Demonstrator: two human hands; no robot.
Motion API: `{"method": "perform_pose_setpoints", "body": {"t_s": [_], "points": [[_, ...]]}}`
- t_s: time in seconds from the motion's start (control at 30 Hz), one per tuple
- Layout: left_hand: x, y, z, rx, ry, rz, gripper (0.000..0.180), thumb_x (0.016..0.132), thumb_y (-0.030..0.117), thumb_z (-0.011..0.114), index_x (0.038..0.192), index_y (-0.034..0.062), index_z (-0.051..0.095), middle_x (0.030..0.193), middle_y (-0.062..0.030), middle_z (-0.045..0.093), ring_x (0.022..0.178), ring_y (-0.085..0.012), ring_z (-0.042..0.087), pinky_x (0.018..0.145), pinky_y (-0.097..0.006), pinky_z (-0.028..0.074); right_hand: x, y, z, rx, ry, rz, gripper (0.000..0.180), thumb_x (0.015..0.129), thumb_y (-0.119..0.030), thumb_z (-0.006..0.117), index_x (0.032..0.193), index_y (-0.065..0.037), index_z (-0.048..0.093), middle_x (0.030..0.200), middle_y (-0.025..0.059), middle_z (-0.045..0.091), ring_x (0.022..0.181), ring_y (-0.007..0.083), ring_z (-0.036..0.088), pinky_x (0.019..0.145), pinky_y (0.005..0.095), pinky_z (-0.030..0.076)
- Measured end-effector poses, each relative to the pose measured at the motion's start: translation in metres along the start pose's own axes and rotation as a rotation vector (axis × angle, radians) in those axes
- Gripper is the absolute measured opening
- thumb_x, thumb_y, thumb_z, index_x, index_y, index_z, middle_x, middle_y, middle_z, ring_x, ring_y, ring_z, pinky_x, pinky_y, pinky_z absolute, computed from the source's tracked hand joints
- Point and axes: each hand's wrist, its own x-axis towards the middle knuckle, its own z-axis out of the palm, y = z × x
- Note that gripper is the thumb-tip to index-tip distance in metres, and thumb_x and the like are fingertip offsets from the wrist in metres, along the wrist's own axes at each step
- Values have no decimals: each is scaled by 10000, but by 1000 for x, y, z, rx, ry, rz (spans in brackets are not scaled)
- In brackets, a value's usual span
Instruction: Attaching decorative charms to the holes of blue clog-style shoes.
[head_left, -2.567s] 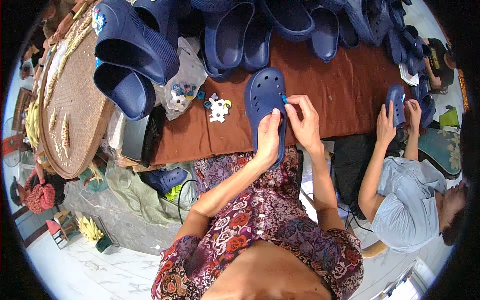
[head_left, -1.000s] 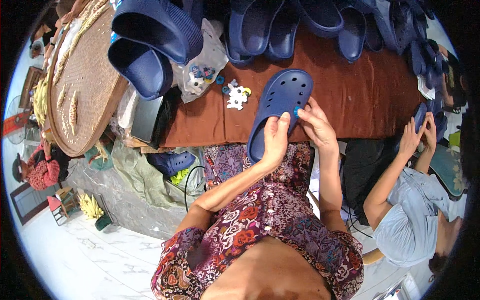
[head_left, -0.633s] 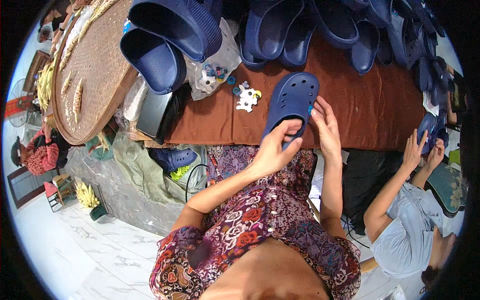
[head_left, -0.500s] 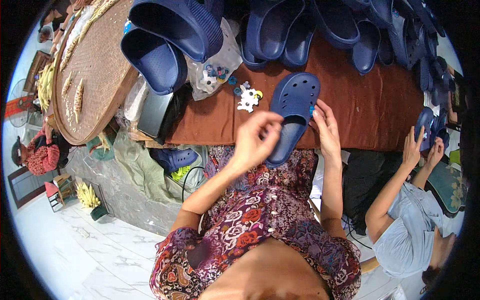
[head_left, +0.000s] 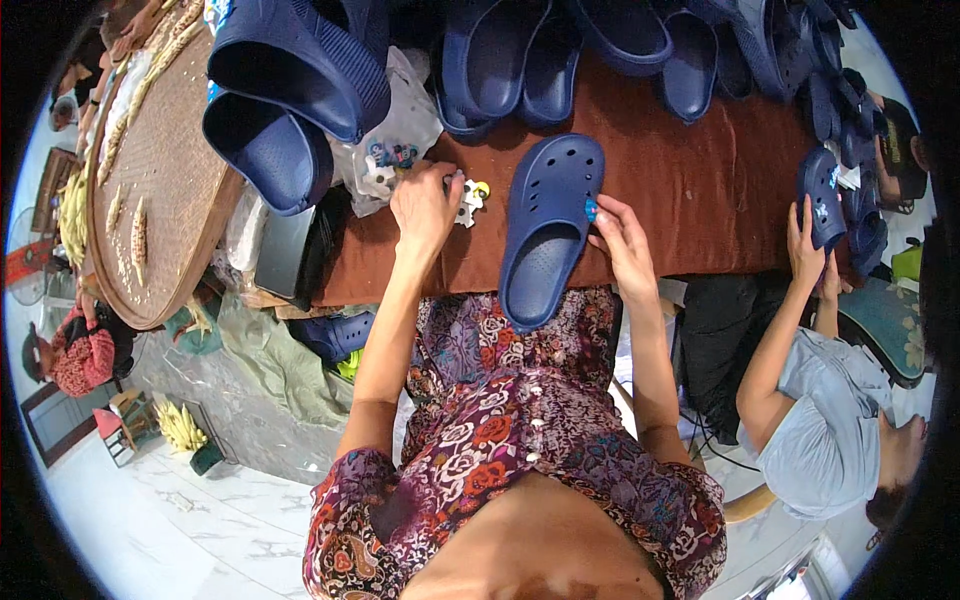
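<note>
At the tabletop's edge (head_left: 715,255), the navy clog (head_left: 552,195) could twist, the right hand (head_left: 627,243) having fingers clamped on only one side; the left hand (head_left: 424,212), finger closure unclear, may brush charms (head_left: 468,204) astray.

Navy-blue perforated clog (head_left: 556,190): opening up, toe pointing away
Small bright-blue charm (head_left: 590,210): at clog's right side
Flat white charm (head_left: 467,207): left of clog, partly hidden
</note>
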Motion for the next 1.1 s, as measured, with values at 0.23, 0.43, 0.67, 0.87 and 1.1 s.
{"method": "perform_pose_setpoints", "body": {"t_s": [0.23, 0.43, 0.67, 0.87, 1.1], "points": [[9, 5, -3, -113, -34, 40, 146, 805, 185, 710, 898, 72, 718, 835, -110, 689, 783, -302, 667, 711, -410, 508, 4, 8, -6, -40, 8, -43, 411, 997, -223, 580, 1327, 3, 488, 1223, 111, 591, 1110, 153, 552, 962, 309, 453], [9, 25, -11, -296, -25, -10, 114, 845, 166, 698, 890, 63, 712, 825, -98, 700, 794, -248, 673, 703, -347, 506, 7, 4, -4, -63, 58, -213, 390, 978, -176, 604, 1305, 13, 508, 1219, 131, 586, 1114, 164, 557, 952, 302, 472], [10, 100, -39, -758, -143, 44, 161, 784, 160, 777, 904, 61, 734, 844, -93, 714, 784, -223, 662, 719, -341, 510, 3, -52, 19, -22, -20, -296, 239, 951, -112, 641, 1160, -4, 607, 1082, 62, 644, 985, 112, 606, 892, 265, 487], [14, 129, -41, -841, -225, 59, 156, 791, 154, 778, 898, 49, 736, 821, -102, 710, 743, -209, 671, 684, -327, 521, 17, -56, 12, 94, -177, -201, 161, 961, -153, 638, 1079, -44, 631, 973, -7, 651, 868, 53, 585, 756, 211, 460], [11, 130, -29, -720, -173, 145, 196, 803, 107, 780, 968, 28, 711, 876, -89, 715, 753, -149, 679, 693, -280, 527, 23, -48, 4, 68, -138, -221, 185, 963, -197, 639, 1085, -59, 628, 927, -23, 646, 808, 36, 564, 703, 191, 447]]}}
